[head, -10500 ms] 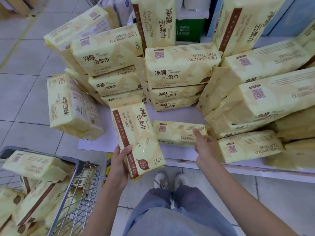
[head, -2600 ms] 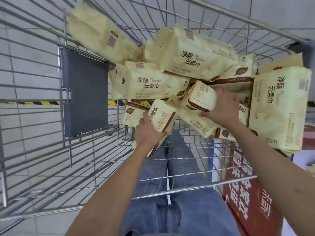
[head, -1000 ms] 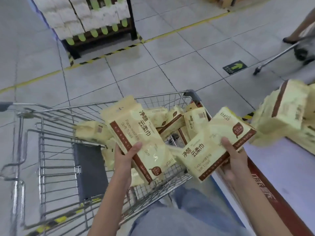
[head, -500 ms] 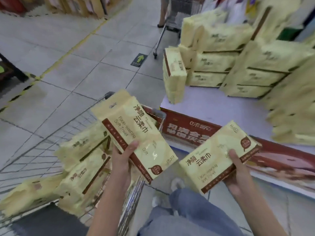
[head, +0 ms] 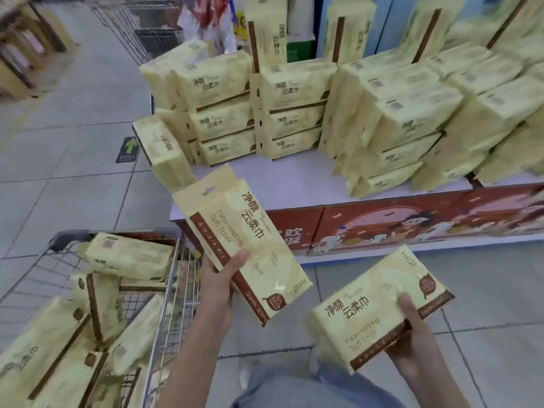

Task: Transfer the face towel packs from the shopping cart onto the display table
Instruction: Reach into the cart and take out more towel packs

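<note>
Gripping face towel pack (head: 241,240) in left hand (head: 219,278), second pack (head: 374,307) in right hand (head: 412,328). Plenty on desk (head: 279,178) back edge, several in shopping cart (head: 117,232).

Underfoot, beneath the left grip (head: 220,287) and the right grip (head: 412,343): grey floor tiles (head: 73,187). Ahead and to the left of the left grip, flat on a tile: dark sticker (head: 128,149) with a green arrow. Far ahead of that grip: row of nested metal trolleys (head: 156,36). Far off to its left: blurred wooden shelving (head: 26,54). Far ahead of the right grip: pale blue panel (head: 382,28), green box (head: 300,51) just left of it.
</note>
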`<state>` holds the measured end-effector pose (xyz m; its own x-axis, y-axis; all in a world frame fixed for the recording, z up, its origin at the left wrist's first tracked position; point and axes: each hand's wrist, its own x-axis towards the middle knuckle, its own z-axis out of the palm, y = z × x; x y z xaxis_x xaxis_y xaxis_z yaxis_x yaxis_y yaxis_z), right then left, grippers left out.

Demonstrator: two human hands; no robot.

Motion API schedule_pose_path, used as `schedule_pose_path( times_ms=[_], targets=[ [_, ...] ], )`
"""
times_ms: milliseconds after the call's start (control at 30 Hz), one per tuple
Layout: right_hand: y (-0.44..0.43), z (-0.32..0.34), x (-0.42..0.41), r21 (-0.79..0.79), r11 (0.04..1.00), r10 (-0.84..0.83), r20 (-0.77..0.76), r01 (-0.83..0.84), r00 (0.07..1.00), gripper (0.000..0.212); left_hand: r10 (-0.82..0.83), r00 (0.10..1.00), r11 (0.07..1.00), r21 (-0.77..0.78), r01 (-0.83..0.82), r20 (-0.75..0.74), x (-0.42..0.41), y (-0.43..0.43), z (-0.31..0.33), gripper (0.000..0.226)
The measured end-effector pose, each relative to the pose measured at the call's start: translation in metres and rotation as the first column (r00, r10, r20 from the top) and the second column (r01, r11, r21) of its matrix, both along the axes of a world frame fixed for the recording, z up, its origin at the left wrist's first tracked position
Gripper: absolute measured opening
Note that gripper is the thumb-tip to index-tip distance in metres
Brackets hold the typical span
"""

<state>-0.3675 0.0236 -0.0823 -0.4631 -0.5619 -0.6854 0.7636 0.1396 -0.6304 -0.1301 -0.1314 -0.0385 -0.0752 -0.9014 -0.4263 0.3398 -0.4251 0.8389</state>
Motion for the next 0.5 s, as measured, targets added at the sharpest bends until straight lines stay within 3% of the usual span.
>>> schedule_pose_path(
  times_ms=[167, 367, 500],
  targets=[
    [0.010, -0.006, -0.048, 0.023, 1.000, 0.003, 0.038, -0.004, 0.999, 0.062, 0.002, 1.000, 1.000, 0.012, -0.002, 0.005, -0.052, 0.015, -0.006, 0.088],
    [-0.010, -0.014, -0.087, 0.027, 0.992, 0.122, 0.034, -0.123, 0.992, 0.053, 0.143, 0.990, 0.989, 0.028, -0.142, -0.021, -0.072, 0.029, -0.022, 0.069],
    [-0.037, -0.021, -0.093, 0.037, 0.980, 0.194, 0.057, -0.197, 0.979, 0.043, 0.237, 0.971, 0.969, 0.074, -0.236, -0.007, -0.071, 0.031, -0.029, 0.070]
  ],
)
